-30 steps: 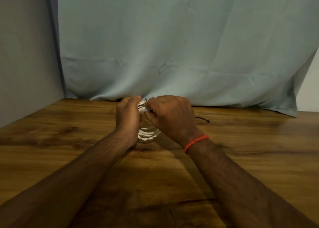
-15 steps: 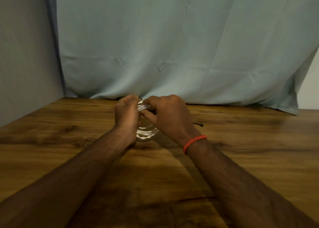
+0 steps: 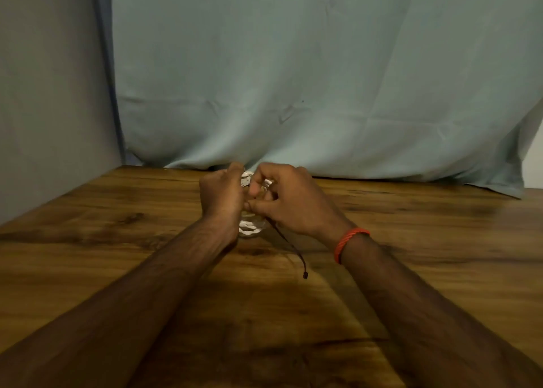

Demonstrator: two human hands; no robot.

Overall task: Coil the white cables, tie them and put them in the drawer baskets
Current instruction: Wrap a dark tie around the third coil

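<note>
My two hands are close together at the far side of the counter (image 3: 411, 241), near the cloth. The left hand (image 3: 223, 195) is curled tight round the left side of the white cable (image 3: 249, 229), which is wound into a small coil w/ many loops. The right hand (image 3: 293, 202) is curled on the coil's right side & top; white loops show betw. its fingers. So both hands hold the coil, none is wide. The right thumb & finger tips meet at the coil's middle, but it's blurry there, so I can't tell what they pinch. The coil stands on edge betw. the hands. Its low loops peek out under them, right at the counter; touching or not, can't tell. A thin dark tie (image 3: 289, 248) comes out from under the right hand & runs toward me betw. my arms, w/ a small knot at its loose end. A red band (image 3: 349, 242) sits on my right wrist. Behind the hands a pale blue cloth (image 3: 293, 79) hangs to the counter's back edge. A grey wall (image 3: 44, 94) is on the left.
</note>
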